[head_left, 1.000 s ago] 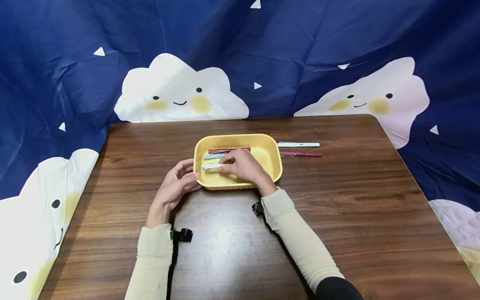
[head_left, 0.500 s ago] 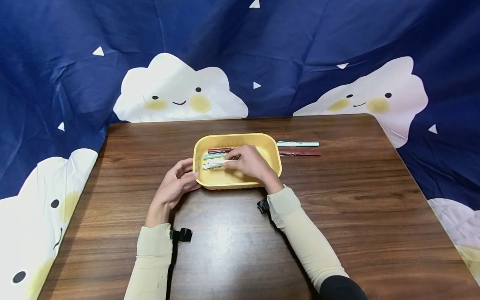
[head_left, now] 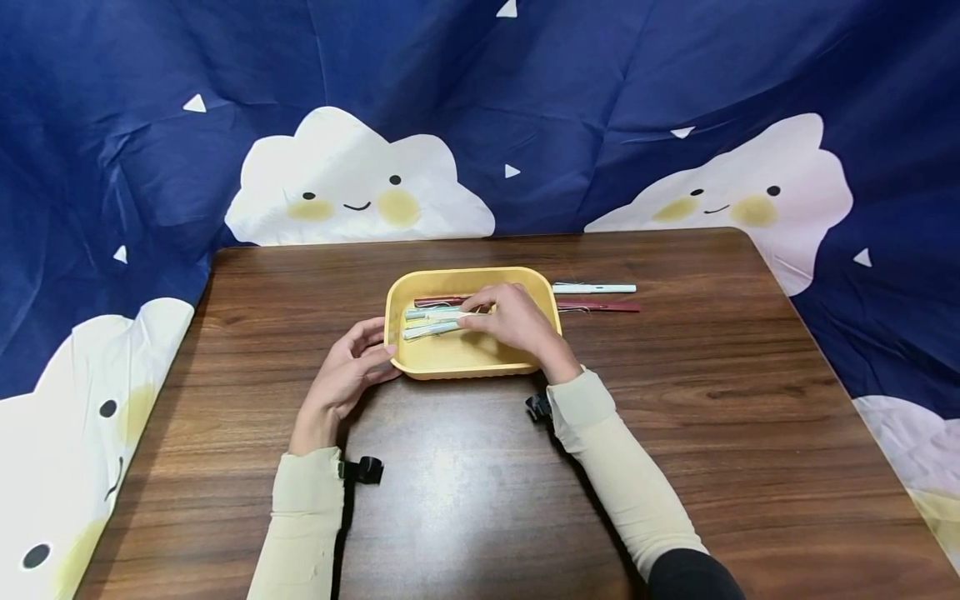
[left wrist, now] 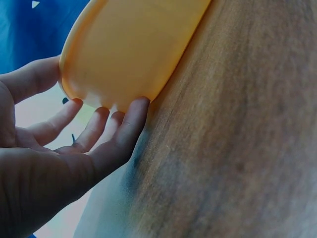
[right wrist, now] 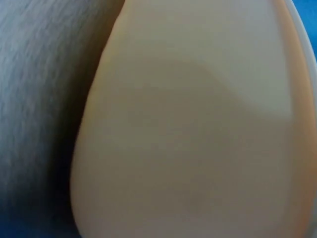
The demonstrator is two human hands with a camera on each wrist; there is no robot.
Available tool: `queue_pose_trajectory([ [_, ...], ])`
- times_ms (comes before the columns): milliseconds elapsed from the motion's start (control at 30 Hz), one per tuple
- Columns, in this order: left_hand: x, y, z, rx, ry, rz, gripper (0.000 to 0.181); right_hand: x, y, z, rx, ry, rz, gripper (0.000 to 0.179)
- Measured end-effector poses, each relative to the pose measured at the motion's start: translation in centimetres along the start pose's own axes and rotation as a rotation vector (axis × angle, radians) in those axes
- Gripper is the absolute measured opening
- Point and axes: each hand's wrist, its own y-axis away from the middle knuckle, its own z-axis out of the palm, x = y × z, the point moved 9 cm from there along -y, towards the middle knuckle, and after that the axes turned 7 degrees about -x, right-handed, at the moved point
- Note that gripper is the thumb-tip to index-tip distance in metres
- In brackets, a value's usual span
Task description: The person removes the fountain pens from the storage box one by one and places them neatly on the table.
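My left hand (head_left: 348, 367) holds the left end of a shallow yellow plastic tray (head_left: 465, 367). In the left wrist view its fingertips are spread along the end wall of the tray (left wrist: 129, 54), with the thumb at one corner. My right hand (head_left: 517, 321) reaches inside and pinches a whitish pen (head_left: 447, 316) that points left. Close around it in the tray are a dark red pen (head_left: 435, 301), a pale teal pen (head_left: 417, 313) and a light blue pen (head_left: 429, 331). My right fingers partly cover their right ends. The right wrist view shows only a blurred tray wall (right wrist: 188, 139).
Just right of the tray, a white pen (head_left: 600, 289) and a dark red pen (head_left: 607, 307) lie on the brown wooden table (head_left: 712, 400). Behind the table's far edge hangs a blue cloth (head_left: 555, 92) with smiling clouds.
My right hand has moved right and slightly away from me inside the tray, its pen shifting towards the teal one. The light blue pen shows more clearly. My left hand has stayed in place.
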Motion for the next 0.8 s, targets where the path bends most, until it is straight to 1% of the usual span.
queue_pose_trajectory([
  [233,0.0,0.0,-0.1,-0.001,-0.008,0.002,0.058,0.0,0.5,-1.1,0.008,-0.004,-0.008,0.016],
  [400,0.0,0.0,-0.1,-0.001,-0.008,0.002,0.059,0.2,1.0,-2.1,0.031,-0.007,-0.017,0.015],
  [633,0.0,-0.1,-0.1,-0.005,-0.011,0.003,0.059,0.7,1.4,-3.4,0.07,0.031,-0.003,0.017],
  [800,0.0,-0.1,-0.1,-0.004,-0.011,0.003,0.058,0.9,1.7,-4.0,0.072,0.039,0.001,0.017],
])
